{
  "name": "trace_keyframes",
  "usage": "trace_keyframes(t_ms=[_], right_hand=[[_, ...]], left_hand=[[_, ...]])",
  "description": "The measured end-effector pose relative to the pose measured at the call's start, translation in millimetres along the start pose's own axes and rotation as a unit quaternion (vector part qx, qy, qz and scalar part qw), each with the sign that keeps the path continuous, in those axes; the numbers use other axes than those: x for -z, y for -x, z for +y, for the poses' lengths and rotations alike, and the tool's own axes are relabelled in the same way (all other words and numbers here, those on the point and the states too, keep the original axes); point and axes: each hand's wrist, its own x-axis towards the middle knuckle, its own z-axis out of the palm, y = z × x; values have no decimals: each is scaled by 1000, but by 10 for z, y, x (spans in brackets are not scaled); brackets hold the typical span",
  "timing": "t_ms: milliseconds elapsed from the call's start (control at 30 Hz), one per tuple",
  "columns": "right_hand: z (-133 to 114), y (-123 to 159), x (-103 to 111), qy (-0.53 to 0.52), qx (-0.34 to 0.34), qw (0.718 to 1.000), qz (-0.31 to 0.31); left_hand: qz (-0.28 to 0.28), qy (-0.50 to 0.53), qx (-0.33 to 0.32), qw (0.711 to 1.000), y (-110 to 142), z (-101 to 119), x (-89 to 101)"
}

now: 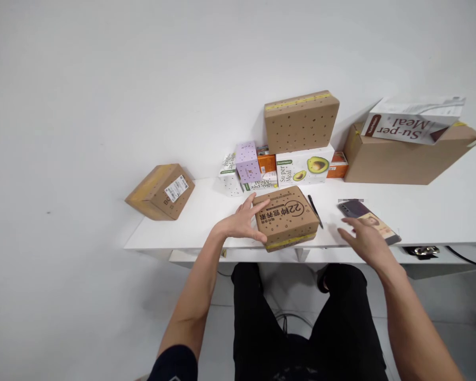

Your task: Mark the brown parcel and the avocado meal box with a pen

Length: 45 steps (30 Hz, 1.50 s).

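- Into the head view, and here's the left hand (241,219), fingers spread wide, laid against the left side of the printed brown box (287,211) rather than wrapped around it.
- That box sits right at the front edge of the white desk (198,227), yellow-taped side towards the person, with a black pen (315,211) lying just beside its right side.
- Across to the right hand (365,241): fingers apart, over the phone (351,208); whether they touch it, can't tell from here!
- Behind the brown box, a white avocado carton (303,168) carries a speckled carton (301,124) on top, with an orange box (267,163) and a lilac box (248,161) to the left.
- Out right, a white Su-per Meal box (410,124) rests on a large plain carton (400,164).
- And far left, a labelled carton (162,193) stands at the desk's end.
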Motion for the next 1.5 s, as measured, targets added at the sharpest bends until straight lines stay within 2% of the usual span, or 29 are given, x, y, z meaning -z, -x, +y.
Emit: trace_keyframes(t_ms=[100,167,233,333,400,467,567,733,833,900,1000,1167,1300,1400,1500], right_hand=[[-459,117,-125,-157,56,979,-118],[-790,141,-265,-184,49,975,-118],[-1097,111,-412,-209,69,967,-125],[-1477,6,-609,-268,124,939,-174],[-1657,-66,-723,-278,150,927,-202],[-1755,-126,-827,-260,165,929,-205],[-1720,-199,-954,-226,168,944,-173],[-1305,-268,-1068,-151,126,977,-84],[-1071,-246,-1101,-186,89,978,-36],[-989,-212,-1114,-226,80,971,-10],[-966,-162,-1118,-267,78,960,17],[-997,-125,-1105,-291,82,953,32],[-987,-124,-1100,-290,77,953,28],[-976,-124,-1100,-294,66,953,32],[-974,-122,-1095,-297,65,952,37]], left_hand=[[29,-34,6,999,184,21,-121],[89,-40,17,995,356,-21,-263],[166,-40,42,984,574,-129,-395],[271,-60,87,957,960,-416,-481],[327,-86,122,933,1203,-672,-435],[375,-97,179,904,1374,-950,-321],[428,-115,256,859,1432,-1350,-85],[487,-202,280,803,1096,-1829,283],[488,-207,276,802,822,-1981,460],[488,-202,294,796,645,-2005,544],[500,-219,295,784,343,-1887,575],[467,-189,197,841,-382,-1426,419],[456,-92,207,861,-934,-1172,381],[464,-41,221,857,-1094,-1115,391],[488,-39,228,842,-954,-1098,304]])
